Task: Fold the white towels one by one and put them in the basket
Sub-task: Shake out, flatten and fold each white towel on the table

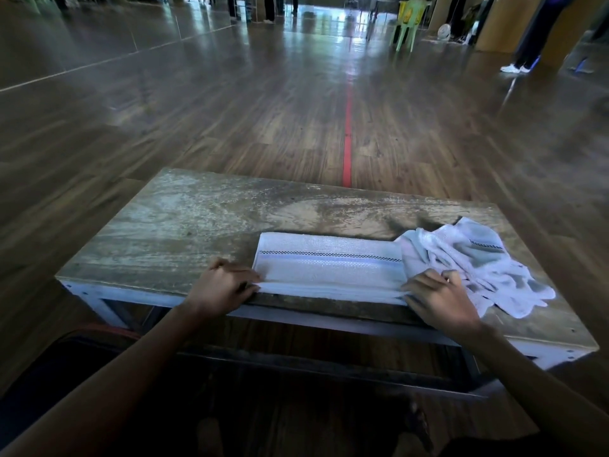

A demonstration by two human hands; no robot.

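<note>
White towel, folded into a long narrow band, lies flat along the near edge of the surface, a little right of the middle. A thin dark checked stripe runs along its length. We hold it at both ends. Our left hand has curled fingers pinching the left end at the front edge. Our right hand pinches the right end the same way, knuckles up. Between the hands the near layers of the towel show as a thin stacked edge.

Just right of it a crumpled towel sits in a loose heap, overlapping the band's right end and touching our right hand. The surface is a worn, stained wooden top on a pale metal frame.

Beyond it a glossy wooden floor stretches away, with a red line running straight ahead. Far off stand a green chair and someone's white shoes.
</note>
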